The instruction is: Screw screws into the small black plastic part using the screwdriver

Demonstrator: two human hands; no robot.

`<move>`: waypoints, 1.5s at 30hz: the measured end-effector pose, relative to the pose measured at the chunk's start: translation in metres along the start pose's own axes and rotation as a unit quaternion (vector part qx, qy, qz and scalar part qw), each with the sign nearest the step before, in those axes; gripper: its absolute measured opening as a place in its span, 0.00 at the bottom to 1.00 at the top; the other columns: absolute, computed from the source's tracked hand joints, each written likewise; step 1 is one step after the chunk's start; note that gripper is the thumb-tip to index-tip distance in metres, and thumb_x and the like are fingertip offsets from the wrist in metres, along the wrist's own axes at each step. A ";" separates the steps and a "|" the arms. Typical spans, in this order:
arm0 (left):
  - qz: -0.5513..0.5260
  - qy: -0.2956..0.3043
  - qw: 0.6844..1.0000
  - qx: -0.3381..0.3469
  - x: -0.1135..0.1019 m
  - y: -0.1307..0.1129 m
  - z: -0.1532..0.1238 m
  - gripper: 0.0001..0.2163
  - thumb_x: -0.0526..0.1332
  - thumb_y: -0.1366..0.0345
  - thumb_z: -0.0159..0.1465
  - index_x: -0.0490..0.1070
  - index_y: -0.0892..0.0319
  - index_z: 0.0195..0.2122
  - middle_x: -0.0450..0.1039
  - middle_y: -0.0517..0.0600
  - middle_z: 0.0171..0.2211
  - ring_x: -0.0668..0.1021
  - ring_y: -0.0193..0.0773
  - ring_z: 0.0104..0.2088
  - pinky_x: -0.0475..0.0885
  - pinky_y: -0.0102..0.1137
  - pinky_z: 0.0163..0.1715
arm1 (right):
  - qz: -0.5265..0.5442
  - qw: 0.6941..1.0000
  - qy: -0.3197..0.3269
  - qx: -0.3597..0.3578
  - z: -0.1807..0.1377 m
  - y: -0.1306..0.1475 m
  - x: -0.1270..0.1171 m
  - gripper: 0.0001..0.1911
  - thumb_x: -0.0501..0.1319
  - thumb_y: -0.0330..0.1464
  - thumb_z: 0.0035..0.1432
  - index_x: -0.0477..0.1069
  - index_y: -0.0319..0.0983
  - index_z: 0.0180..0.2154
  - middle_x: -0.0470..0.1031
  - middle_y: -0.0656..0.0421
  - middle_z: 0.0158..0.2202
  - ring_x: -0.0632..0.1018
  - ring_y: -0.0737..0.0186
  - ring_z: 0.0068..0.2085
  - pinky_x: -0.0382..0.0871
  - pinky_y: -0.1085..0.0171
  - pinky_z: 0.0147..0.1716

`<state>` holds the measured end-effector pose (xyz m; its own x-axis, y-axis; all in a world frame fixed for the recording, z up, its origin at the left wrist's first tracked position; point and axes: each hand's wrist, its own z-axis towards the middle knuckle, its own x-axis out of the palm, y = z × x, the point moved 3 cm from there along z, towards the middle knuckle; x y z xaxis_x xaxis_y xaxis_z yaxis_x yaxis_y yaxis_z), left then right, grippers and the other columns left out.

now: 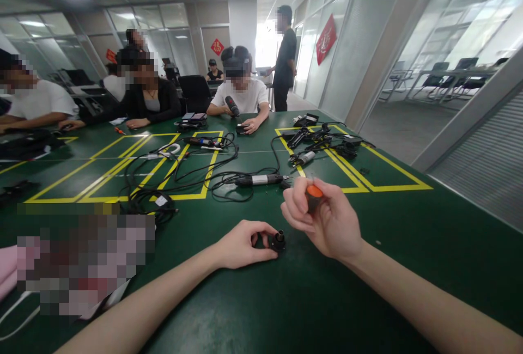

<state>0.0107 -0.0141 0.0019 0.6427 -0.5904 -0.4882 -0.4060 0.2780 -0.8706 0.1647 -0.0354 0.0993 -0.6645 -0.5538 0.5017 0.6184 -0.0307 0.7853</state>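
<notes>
Our left hand (247,245) pinches a black part (279,243), which could tip if knocked off-centre; our right hand (322,218) grips what seems a screwdriver (314,194).

tabletop (408,250): green | tape (400,189): yellow | handle end (314,191): orange | small part (278,245): black

On my camera feed, a dark green table (412,223) bears yellow tape outlines (192,197), looping black cables (144,202), a silver-and-black tool (260,179), a heap of black cords (346,150) farther right and, nearer the lens, a small black round part (278,244).
</notes>
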 end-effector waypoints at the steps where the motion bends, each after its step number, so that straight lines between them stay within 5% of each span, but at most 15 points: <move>1: -0.002 0.001 1.000 0.001 0.000 0.000 0.000 0.19 0.71 0.61 0.57 0.80 0.61 0.49 0.74 0.45 0.30 0.67 0.29 0.26 0.61 0.26 0.28 | 0.001 1.000 0.004 0.002 0.000 0.000 0.000 0.21 0.56 0.44 0.66 0.65 0.39 0.25 0.54 0.67 0.19 0.52 0.71 0.19 0.43 0.70 0.16; 8: -0.011 0.001 1.000 0.003 0.000 -0.002 0.001 0.18 0.71 0.61 0.57 0.80 0.63 0.47 0.72 0.44 0.29 0.67 0.29 0.26 0.60 0.26 0.27 | -0.005 1.000 0.010 -0.020 -0.003 0.002 0.004 0.11 0.60 0.40 0.64 0.64 0.42 0.34 0.57 0.68 0.19 0.52 0.71 0.19 0.45 0.71 0.19; 15: 0.009 -0.003 1.000 -0.007 -0.001 -0.003 0.001 0.16 0.71 0.62 0.57 0.80 0.62 0.46 0.72 0.44 0.30 0.67 0.29 0.27 0.61 0.26 0.28 | -0.001 0.999 0.023 -0.022 0.001 0.001 0.000 0.21 0.56 0.42 0.67 0.65 0.38 0.24 0.56 0.66 0.19 0.53 0.71 0.19 0.45 0.70 0.16; 23: 0.014 -0.002 1.000 -0.008 -0.002 -0.002 -0.001 0.16 0.70 0.62 0.58 0.80 0.62 0.46 0.72 0.44 0.30 0.67 0.29 0.27 0.61 0.26 0.28 | -0.002 0.999 0.030 -0.024 -0.002 0.000 0.005 0.12 0.60 0.42 0.65 0.64 0.41 0.34 0.59 0.68 0.20 0.53 0.72 0.19 0.45 0.71 0.19; 27: 0.013 -0.001 1.000 -0.004 -0.003 -0.003 -0.001 0.17 0.70 0.62 0.58 0.80 0.62 0.47 0.72 0.43 0.29 0.67 0.29 0.26 0.61 0.26 0.27 | -0.021 0.999 0.012 -0.046 0.001 0.002 0.003 0.15 0.57 0.39 0.67 0.67 0.38 0.30 0.65 0.64 0.24 0.59 0.73 0.19 0.49 0.70 0.18; 31: 0.011 -0.001 1.000 -0.002 -0.002 -0.001 0.000 0.16 0.71 0.61 0.58 0.80 0.63 0.46 0.71 0.43 0.29 0.66 0.28 0.25 0.60 0.26 0.27 | -0.004 0.999 0.028 -0.025 0.001 0.002 0.001 0.21 0.55 0.40 0.68 0.64 0.37 0.23 0.58 0.65 0.21 0.55 0.73 0.19 0.45 0.70 0.16; 38: 0.013 -0.001 1.000 -0.001 -0.002 -0.002 0.000 0.16 0.71 0.61 0.58 0.80 0.63 0.45 0.72 0.43 0.29 0.66 0.29 0.26 0.61 0.26 0.28 | 0.002 0.999 0.040 -0.009 -0.003 0.002 0.005 0.12 0.58 0.42 0.64 0.62 0.41 0.33 0.58 0.68 0.19 0.51 0.72 0.19 0.42 0.72 0.17; 45: 0.012 0.002 1.000 0.000 -0.002 -0.003 -0.001 0.17 0.71 0.62 0.58 0.80 0.62 0.48 0.71 0.43 0.29 0.65 0.28 0.25 0.60 0.26 0.27 | -0.031 0.999 0.021 -0.025 0.001 0.004 0.004 0.18 0.55 0.39 0.69 0.66 0.38 0.27 0.62 0.64 0.21 0.59 0.71 0.18 0.48 0.70 0.16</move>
<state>0.0106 -0.0145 0.0058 0.6306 -0.5867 -0.5080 -0.4208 0.2916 -0.8590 0.1642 -0.0374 0.1048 -0.6849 -0.5835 0.4364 0.5976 -0.1073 0.7946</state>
